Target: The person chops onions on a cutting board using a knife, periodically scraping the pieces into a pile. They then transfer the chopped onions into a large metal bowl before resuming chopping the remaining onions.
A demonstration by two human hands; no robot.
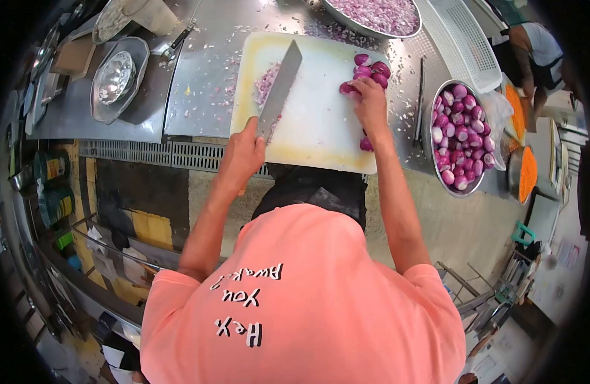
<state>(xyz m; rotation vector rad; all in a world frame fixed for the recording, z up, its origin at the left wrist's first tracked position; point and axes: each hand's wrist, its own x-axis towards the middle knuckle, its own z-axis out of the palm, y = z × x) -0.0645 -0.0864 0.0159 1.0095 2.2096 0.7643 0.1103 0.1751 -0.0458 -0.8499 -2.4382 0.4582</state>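
My left hand is wrapped round the handle of a kitchen knife, whose broad blade points away from me over the cutting board. Chopped red onion lies beside the blade, partly covered by it. On the board's right side, my right hand has its fingers closed on a peeled red onion, which they partly hide. Several more peeled red onions sit just beyond those fingers. Another onion rests by my right wrist, near the board's edge.
To the right stands a metal bowl of whole red onions. A bowl of chopped onion and a white basket are at the back. A clear-lined bowl stands left. A long dark rod lies right of the board. Another person is at far right.
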